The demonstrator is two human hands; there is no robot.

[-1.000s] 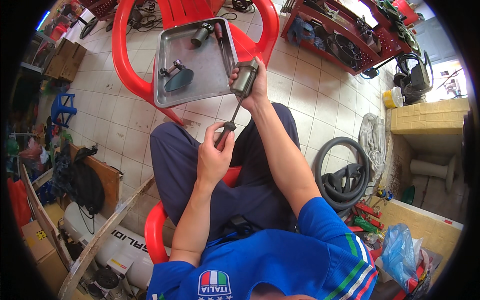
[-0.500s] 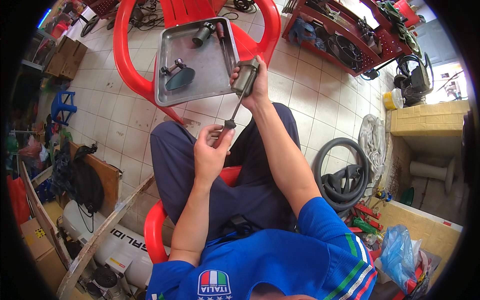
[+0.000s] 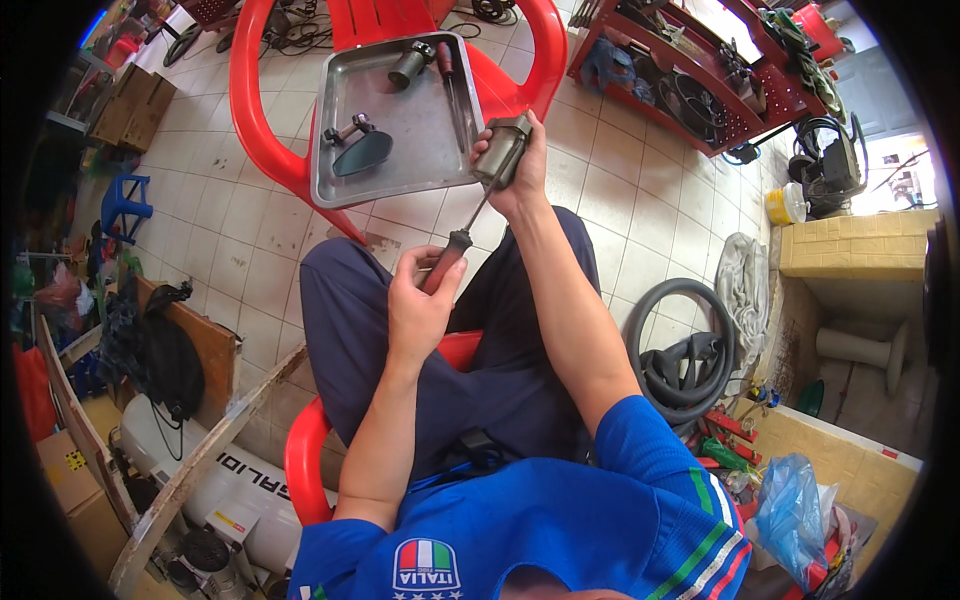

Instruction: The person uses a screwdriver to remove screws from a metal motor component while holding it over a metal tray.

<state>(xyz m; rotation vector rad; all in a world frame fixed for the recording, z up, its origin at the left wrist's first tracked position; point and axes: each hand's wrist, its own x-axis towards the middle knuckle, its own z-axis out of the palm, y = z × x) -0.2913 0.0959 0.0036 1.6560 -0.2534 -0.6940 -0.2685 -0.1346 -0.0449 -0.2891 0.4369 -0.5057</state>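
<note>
In my right hand (image 3: 526, 182) is a grey-green metal housing (image 3: 499, 158), roughly cylindrical with a wider squared top, gripped near the tray's right edge. My left hand (image 3: 416, 305) is closed round the dark red and black handle of a screwdriver (image 3: 447, 258). Its long thin shaft slants up to the housing and lies against its side; where the tip ends is hard to make out. Beyond my hands, a metal tray (image 3: 400, 190) rests on a red chair. In it lie a short metal cylinder (image 3: 410, 66), a second screwdriver (image 3: 447, 72), a dark oval piece (image 3: 362, 155) and a small metal fitting (image 3: 349, 128).
The red plastic chair (image 3: 262, 140) stands in front of my knees. Black rubber tubes (image 3: 683, 345) lie on the tiled floor to my right. A red tool cart (image 3: 690, 75) is at the far right, a blue stool (image 3: 127, 208) at the left, and a wooden frame (image 3: 215, 440) near left.
Both hands keep their grip. The housing has tilted slightly and shifted a little to the right, with the screwdriver shaft still against it. The screwdriver handle has turned slightly in my left fingers.
</note>
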